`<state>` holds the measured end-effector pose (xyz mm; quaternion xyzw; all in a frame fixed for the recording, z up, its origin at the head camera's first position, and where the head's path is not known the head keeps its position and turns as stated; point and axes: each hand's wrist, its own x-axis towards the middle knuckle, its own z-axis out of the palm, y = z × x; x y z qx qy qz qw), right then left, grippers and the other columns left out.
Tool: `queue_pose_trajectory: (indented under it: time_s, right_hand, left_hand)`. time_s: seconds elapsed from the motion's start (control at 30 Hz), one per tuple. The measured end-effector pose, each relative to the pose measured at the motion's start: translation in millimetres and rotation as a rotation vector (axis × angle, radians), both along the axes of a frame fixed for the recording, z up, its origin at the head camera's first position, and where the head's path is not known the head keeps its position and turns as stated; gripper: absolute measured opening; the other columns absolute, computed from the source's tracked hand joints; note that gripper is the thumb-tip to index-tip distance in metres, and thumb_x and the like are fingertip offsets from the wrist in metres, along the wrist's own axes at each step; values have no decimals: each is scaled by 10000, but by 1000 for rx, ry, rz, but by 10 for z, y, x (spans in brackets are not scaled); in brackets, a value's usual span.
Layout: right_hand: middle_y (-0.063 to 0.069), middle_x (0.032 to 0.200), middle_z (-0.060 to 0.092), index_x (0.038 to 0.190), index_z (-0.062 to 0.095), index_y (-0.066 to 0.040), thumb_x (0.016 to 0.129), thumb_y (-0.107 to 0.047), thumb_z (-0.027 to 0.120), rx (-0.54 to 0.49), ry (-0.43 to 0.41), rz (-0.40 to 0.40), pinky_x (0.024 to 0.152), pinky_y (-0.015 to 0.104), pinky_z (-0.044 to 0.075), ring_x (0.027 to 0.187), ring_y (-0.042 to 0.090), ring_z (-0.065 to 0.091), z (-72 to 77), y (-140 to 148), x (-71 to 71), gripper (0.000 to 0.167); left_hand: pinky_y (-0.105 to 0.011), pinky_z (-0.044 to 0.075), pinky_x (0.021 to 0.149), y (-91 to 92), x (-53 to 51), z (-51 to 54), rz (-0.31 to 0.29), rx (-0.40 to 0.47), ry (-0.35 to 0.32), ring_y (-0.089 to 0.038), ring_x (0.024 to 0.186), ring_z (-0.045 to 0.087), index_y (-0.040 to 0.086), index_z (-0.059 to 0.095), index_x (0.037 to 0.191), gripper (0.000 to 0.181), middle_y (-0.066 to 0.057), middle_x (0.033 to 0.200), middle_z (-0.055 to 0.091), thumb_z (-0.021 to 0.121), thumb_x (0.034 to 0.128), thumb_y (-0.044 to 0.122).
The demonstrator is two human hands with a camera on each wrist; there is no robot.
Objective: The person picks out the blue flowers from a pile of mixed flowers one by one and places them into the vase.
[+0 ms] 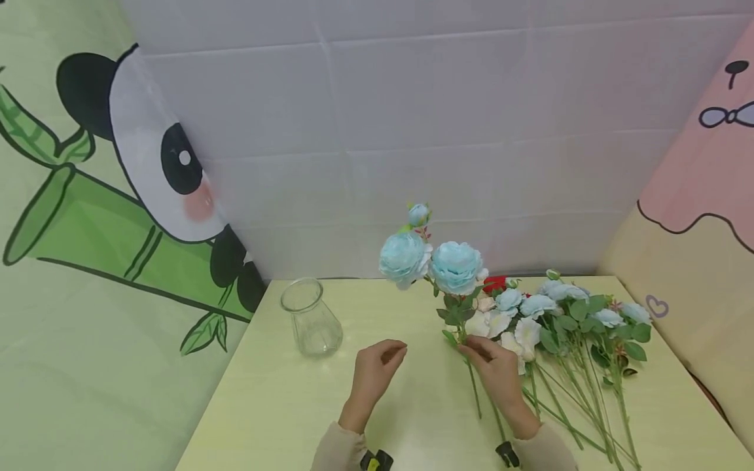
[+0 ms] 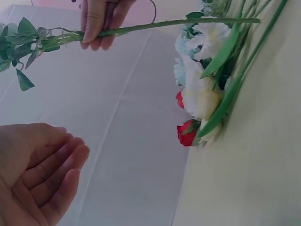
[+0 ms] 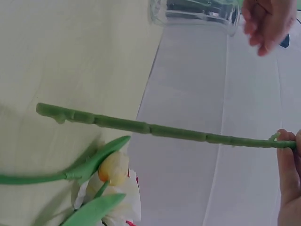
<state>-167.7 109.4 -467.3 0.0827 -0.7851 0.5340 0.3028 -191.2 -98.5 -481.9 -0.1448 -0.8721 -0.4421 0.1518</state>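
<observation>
My right hand (image 1: 499, 374) pinches the green stem (image 3: 174, 133) of a light blue flower spray (image 1: 456, 268) between thumb and fingers. The spray is upright above the table, with two large ruffled blooms and a small bud on top; its lower stem hangs free below the hand. To the left, my left hand (image 1: 376, 370) is raised with loosely curled fingers and nothing in them. In the left wrist view its palm and fingertips (image 2: 81, 155) are apart from the stem. A clear glass vase (image 1: 318, 327) stands upright beyond the left hand, on its left.
A pile of flowers (image 1: 538, 306), blue, white and red, lies at the table's right with stems toward the front. A white tulip (image 3: 114, 168) lies in it. The pale yellow table (image 1: 247, 405) meets a grey cloth backdrop (image 1: 412, 98), with printed cloths at both sides.
</observation>
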Motion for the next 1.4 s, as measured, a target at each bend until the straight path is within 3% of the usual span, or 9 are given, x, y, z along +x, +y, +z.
queue_pose_trajectory:
  time_s: [0.07, 0.17, 0.33, 0.43, 0.53, 0.8, 1.03, 1.2, 1.4]
  right_hand:
    - [183, 755, 694, 827, 696, 64, 682, 91, 725, -11, -6, 23, 556, 93, 476, 621, 51, 633, 34, -53, 30, 151]
    - [157, 741, 695, 816, 699, 44, 688, 80, 726, 0, 15, 58, 560, 98, 477, 629, 53, 634, -46, -96, -1, 136]
    - [102, 730, 701, 798, 704, -10, 698, 41, 735, -2, 29, 80, 558, 112, 484, 631, 35, 632, -131, -170, -32, 117]
    - [110, 723, 700, 791, 702, -8, 701, 43, 732, -20, 9, 95, 553, 123, 490, 619, 66, 644, -154, -207, -34, 107]
    - [121, 722, 697, 790, 700, -1, 694, 59, 731, -32, 23, 114, 553, 123, 491, 618, 75, 645, -191, -226, -41, 117]
    - [172, 695, 678, 766, 680, 70, 637, 146, 725, 15, 122, 124, 535, 127, 490, 578, 167, 643, 66, -320, 87, 156]
    - [157, 689, 681, 758, 681, 53, 664, 136, 712, 5, 124, 192, 524, 143, 490, 629, -49, 592, 59, -372, 87, 130]
    - [140, 714, 693, 780, 686, 36, 689, 112, 708, 33, 114, 220, 531, 156, 500, 646, -40, 601, 62, -393, 93, 121]
    - [127, 716, 694, 776, 683, 26, 678, 125, 709, 72, 137, 210, 534, 139, 496, 633, 16, 620, 99, -414, 109, 142]
  left_hand:
    - [-181, 516, 629, -4, -5, 80, 11, 57, 20, -98, 697, 659, 122, 714, 891, 80, -14, 830, 719, 665, 839, 156]
    - [-189, 529, 655, -6, 9, 232, -19, 190, 1, -120, 712, 672, 102, 710, 896, 85, -51, 851, 718, 667, 836, 145]
    - [-211, 536, 722, 30, 145, 664, -67, 421, -107, -108, 735, 676, 29, 698, 927, 113, -149, 891, 705, 656, 834, 77]
    - [-220, 531, 752, 40, 155, 788, -71, 480, -157, -87, 755, 672, 8, 691, 958, 142, -171, 916, 699, 648, 840, 72]
    - [-225, 530, 761, 33, 75, 760, -85, 497, -161, -75, 772, 672, 25, 690, 986, 173, -162, 921, 701, 651, 847, 121]
    - [-261, 535, 805, 49, 4, 824, -90, 578, -142, -107, 866, 675, 14, 683, 981, 205, -157, 1003, 690, 690, 816, 135]
    - [-295, 529, 838, 66, 20, 831, -108, 644, -84, -98, 914, 665, -50, 627, 1020, 256, -233, 1022, 657, 694, 795, 53]
    - [-308, 529, 834, 56, 19, 813, -134, 692, -41, -90, 897, 659, -35, 565, 1104, 354, -72, 962, 669, 689, 772, -30]
    - [-309, 530, 828, 38, 19, 826, -164, 735, -61, -100, 921, 656, 0, 488, 1189, 484, 88, 964, 650, 690, 754, -62]
